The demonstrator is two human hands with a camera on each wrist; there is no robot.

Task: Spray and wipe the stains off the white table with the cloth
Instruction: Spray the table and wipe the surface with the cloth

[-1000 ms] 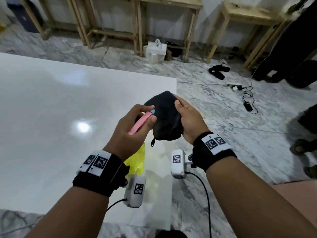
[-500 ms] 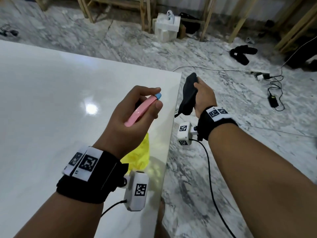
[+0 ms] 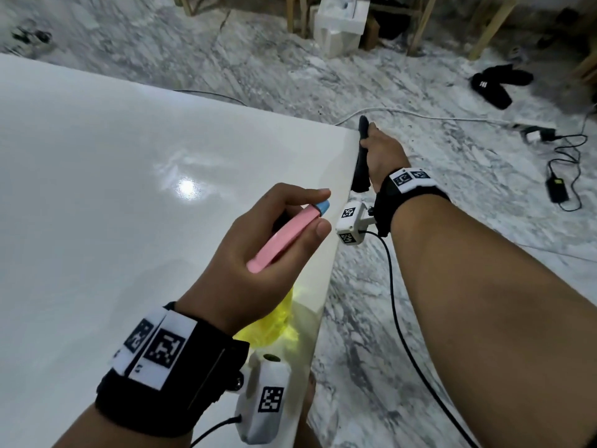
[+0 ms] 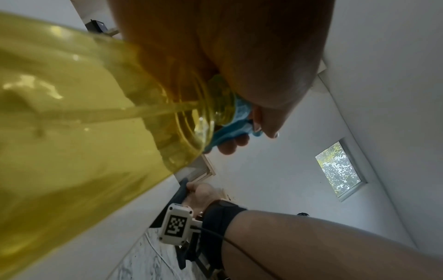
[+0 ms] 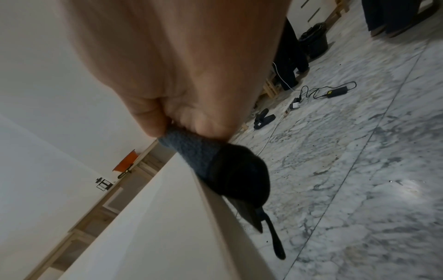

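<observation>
My left hand [image 3: 258,250] grips a spray bottle [image 3: 277,236] with a pink head and blue nozzle above the glossy white table [image 3: 97,189], near its right edge. The bottle's yellow body [image 4: 72,123] fills the left wrist view. My right hand [image 3: 382,153] holds a dark cloth [image 3: 361,156] bunched against the table's right side edge. In the right wrist view the dark cloth [image 5: 223,166] hangs from my curled fingers along the table's edge [image 5: 215,199]. I see no clear stains on the tabletop, only a light glare.
The marble floor [image 3: 420,286] lies to the right of the table. On it are black slippers [image 3: 497,85], a white cable with a power strip [image 3: 533,130] and a black adapter [image 3: 557,189]. Wooden table legs and a white foam box [image 3: 342,24] stand at the back.
My right hand carried the cloth away from the spray nozzle, out to the table's right side edge. The left hand kept hold of the bottle and shifted a little toward the table.
</observation>
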